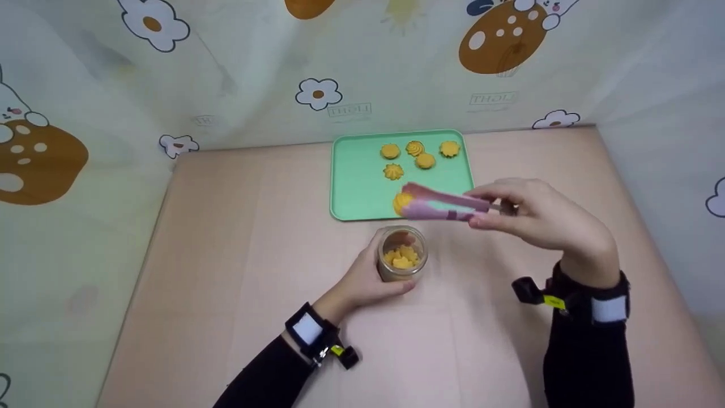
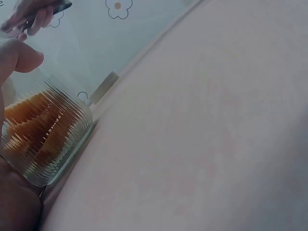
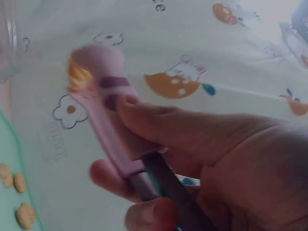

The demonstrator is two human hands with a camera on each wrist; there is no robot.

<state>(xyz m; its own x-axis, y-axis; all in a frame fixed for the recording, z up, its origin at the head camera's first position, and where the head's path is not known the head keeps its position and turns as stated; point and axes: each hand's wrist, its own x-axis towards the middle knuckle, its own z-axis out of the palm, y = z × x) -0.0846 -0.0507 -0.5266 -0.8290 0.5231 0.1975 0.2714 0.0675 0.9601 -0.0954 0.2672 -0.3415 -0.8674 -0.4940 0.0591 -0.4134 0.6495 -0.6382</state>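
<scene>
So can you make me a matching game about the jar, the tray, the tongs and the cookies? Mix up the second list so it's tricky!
Things:
1. jar
2. tray
3. tongs
4. cookies

Colours and places:
A. pink, held in the right grip
B. yellow, found in three different spots
C. green, lying flat on the table
D. see-through, held in the left grip

Right pairs: 1-D, 2-C, 3-A, 4-B
</scene>
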